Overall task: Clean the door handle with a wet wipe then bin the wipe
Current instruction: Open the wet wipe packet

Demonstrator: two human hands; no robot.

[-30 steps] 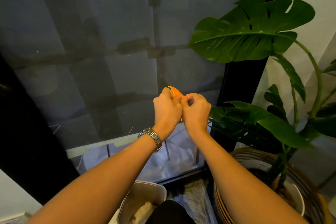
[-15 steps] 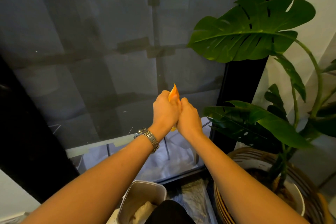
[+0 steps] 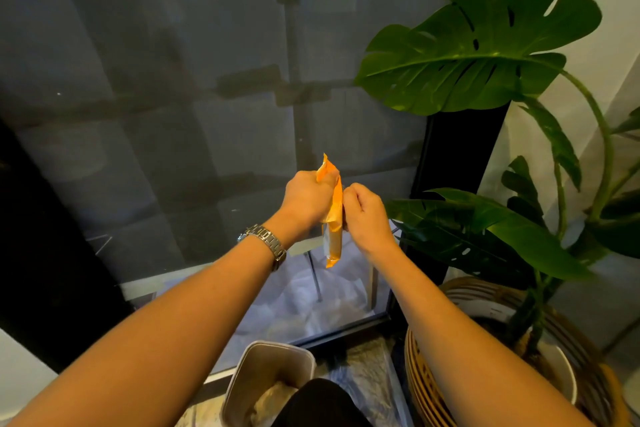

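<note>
Orange, glossy wet-wipe sachet hangs upright between both hands, in front of the dark glass door and above the floor. The left hand has its fingers curled tight round the sachet's upper part, so the top corner sticks up past the knuckles. The right hand is just beside it, fingers curled in and pinching the packet's right edge. A silver metal link watch sits on the left wrist. Below the forearms stands a pale rectangular plastic bin with crumpled material inside. To the right, a large green split-leaf plant grows from a woven rattan basket beside the black door frame.
</note>
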